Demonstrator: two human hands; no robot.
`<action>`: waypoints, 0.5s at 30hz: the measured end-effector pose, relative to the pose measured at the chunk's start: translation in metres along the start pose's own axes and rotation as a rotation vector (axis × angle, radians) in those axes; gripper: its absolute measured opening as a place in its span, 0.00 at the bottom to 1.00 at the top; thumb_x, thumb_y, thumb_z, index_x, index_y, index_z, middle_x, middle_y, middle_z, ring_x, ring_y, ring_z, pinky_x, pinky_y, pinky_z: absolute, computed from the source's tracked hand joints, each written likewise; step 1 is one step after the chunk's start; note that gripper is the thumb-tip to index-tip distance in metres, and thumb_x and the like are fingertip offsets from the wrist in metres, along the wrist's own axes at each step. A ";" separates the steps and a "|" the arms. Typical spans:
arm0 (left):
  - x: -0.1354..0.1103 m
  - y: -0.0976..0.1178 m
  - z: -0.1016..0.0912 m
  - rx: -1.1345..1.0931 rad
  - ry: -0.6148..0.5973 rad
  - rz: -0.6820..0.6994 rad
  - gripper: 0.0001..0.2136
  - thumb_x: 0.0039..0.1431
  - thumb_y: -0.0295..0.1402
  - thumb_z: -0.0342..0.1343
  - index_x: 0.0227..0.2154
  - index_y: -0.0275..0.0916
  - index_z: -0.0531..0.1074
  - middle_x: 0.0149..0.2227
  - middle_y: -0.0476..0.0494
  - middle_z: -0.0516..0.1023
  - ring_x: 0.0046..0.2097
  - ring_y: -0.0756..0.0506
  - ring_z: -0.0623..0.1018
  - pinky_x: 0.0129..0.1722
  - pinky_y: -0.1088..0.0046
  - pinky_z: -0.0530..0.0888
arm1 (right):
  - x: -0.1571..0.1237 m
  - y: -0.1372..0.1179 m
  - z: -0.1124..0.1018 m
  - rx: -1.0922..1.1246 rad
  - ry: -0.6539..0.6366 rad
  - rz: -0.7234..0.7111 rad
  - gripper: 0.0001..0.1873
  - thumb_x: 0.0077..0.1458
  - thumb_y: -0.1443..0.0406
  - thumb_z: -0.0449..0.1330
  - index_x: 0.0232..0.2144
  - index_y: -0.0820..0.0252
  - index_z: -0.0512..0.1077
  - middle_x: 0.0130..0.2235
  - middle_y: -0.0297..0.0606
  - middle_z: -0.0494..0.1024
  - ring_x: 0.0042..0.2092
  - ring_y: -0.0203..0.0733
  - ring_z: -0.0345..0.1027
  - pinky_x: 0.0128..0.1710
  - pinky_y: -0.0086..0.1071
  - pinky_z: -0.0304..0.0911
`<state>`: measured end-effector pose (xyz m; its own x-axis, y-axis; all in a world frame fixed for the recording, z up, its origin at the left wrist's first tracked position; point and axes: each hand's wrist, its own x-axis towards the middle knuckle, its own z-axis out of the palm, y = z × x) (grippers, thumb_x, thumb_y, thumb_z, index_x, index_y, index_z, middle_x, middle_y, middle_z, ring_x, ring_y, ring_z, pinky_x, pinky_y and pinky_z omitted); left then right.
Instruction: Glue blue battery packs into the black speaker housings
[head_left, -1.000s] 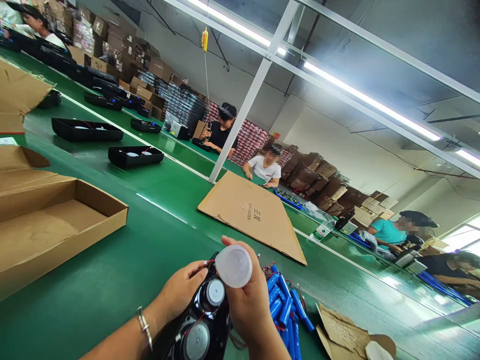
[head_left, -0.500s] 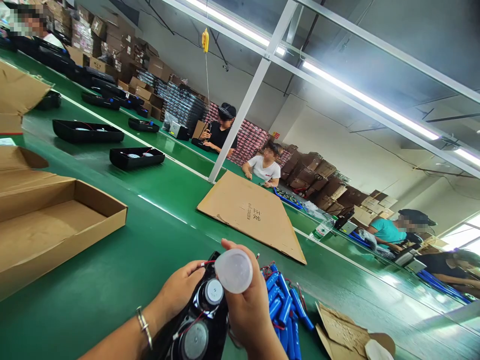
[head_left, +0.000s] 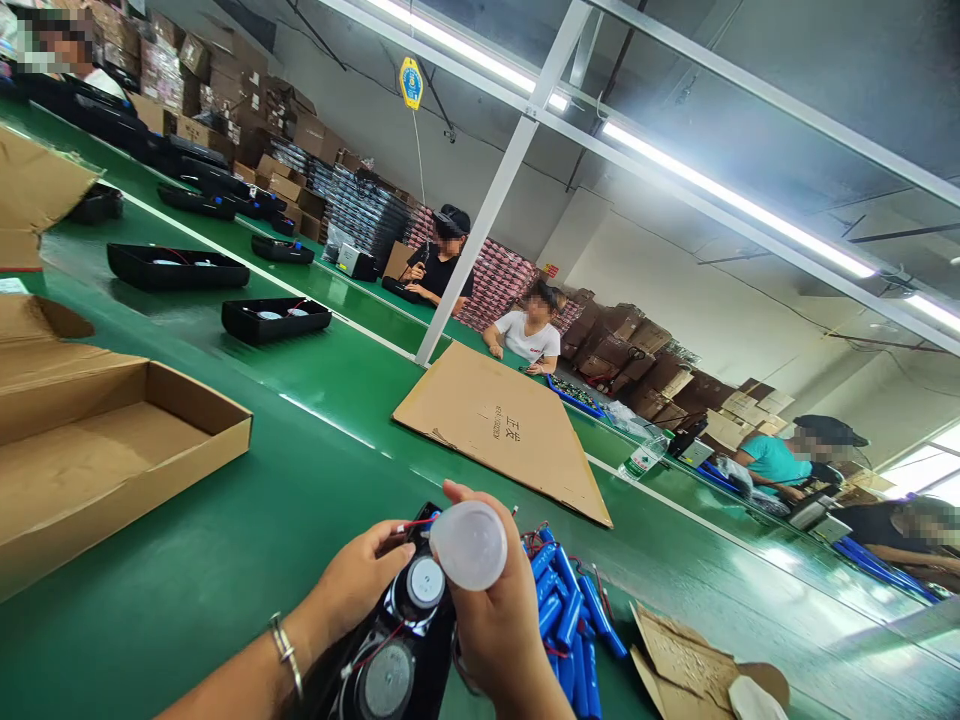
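Observation:
A black speaker housing (head_left: 431,665) lies before me with two round speakers and thin red wires in it. My left hand (head_left: 352,580) grips its far left edge, the thumb reaching over the rim near the upper speaker (head_left: 426,582). The lower speaker (head_left: 387,680) is nearer to me. In my right hand (head_left: 491,610) is a translucent white plastic bottle (head_left: 470,545), its rounded base towards me. The fingers wrap round it above the housing's far end; its tip is hidden. Right beside that hand lies a pile of blue battery packs (head_left: 570,620) with wires.
An open cardboard box (head_left: 127,480) stands at left, a flat cardboard sheet (head_left: 510,430) ahead, torn cardboard (head_left: 690,660) at lower right. More black housings (head_left: 276,320) sit on the green bench (head_left: 300,470). Several people work across the line. A yellow balancer (head_left: 411,83) hangs overhead.
My left thumb has shifted slightly down and right over the housing's edge. My right hand and the bottle have barely moved. The hanging yellow balancer has turned its face round.

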<state>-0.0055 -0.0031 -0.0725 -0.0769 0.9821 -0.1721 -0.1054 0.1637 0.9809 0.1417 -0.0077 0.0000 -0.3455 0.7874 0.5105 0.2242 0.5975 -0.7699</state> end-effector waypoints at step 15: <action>0.004 -0.006 -0.004 -0.021 0.007 -0.018 0.21 0.46 0.35 0.53 0.44 0.34 0.71 0.32 0.45 0.81 0.40 0.42 0.77 0.42 0.70 0.71 | -0.001 0.002 -0.008 0.026 0.007 0.011 0.21 0.53 0.64 0.57 0.50 0.50 0.62 0.51 0.36 0.69 0.50 0.40 0.64 0.50 0.33 0.59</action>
<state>-0.0090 -0.0004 -0.0796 -0.0817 0.9783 -0.1905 -0.1280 0.1793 0.9754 0.1492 -0.0060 0.0010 -0.3363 0.7952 0.5045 0.2043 0.5846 -0.7852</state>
